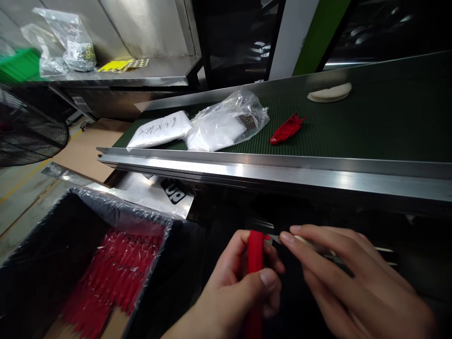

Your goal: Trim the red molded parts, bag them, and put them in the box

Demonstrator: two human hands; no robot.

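Note:
My left hand (243, 287) is wrapped round a long red plastic part (255, 259), held upright with the thumb along its side. A small red nub juts from the part's upper right edge. My right hand (346, 273) pinches a small knife (273, 237) with a pale handle, mostly hidden by the fingers. Its thin metal tip points left and meets the nub, or lies very close to it. Beyond the hands, another red plastic part (287, 129) rests on the green conveyor belt (381, 122).
A metal rail (268, 165) edges the belt in front. On the belt lie white packets in clear plastic (226, 125) and a pale curved piece (330, 92). At lower left, a black lined bin (169, 230) contains several red parts (116, 268). A fan (31, 127) stands far left.

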